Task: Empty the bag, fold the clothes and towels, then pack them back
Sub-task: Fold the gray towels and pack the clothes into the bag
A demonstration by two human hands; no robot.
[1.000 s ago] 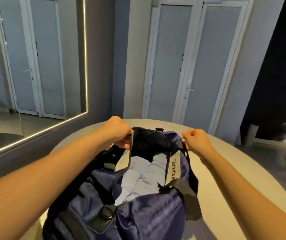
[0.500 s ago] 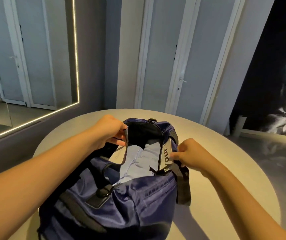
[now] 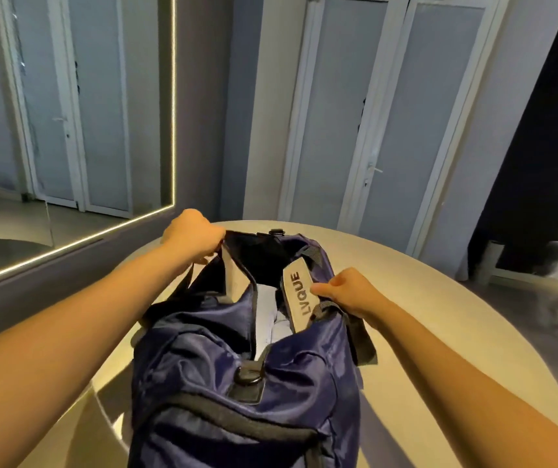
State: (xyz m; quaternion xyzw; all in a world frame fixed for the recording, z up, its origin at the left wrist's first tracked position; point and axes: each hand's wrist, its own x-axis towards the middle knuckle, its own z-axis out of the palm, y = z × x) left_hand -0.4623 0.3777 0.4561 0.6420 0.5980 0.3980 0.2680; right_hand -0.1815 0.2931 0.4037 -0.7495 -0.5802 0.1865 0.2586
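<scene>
A round, pale surface (image 3: 439,315) is carrying a dark blue bag (image 3: 237,366), which is lying lengthwise away from the person. Beyond the fingers, white double doors (image 3: 389,130) are standing shut. Off to their left a large mirror (image 3: 68,130) edged with a glowing strip is reflecting another pair of doors. To their right a dark wall (image 3: 557,146) is filling the corner.

The left hand (image 3: 193,236) is gripping the far left edge of the bag's opening, its fingers (image 3: 215,248) curled tight round the fabric and holding it up. The right hand (image 3: 348,292) is pinching the grey tab (image 3: 296,295) on the right edge, thumb against it. Between the two sets of fingers, pale blue clothes (image 3: 267,319) are lying inside the bag.

Compared with half a second ago, the left edge is standing higher, less of the clothes is showing, and the tab's whole word, LVQUE, is now reading clear of the right fingers.

Both hands' fingertips are tucked out of sight behind fabric. The bag's near end is running off the bottom of the view, and I cannot tell which garments are inside.
</scene>
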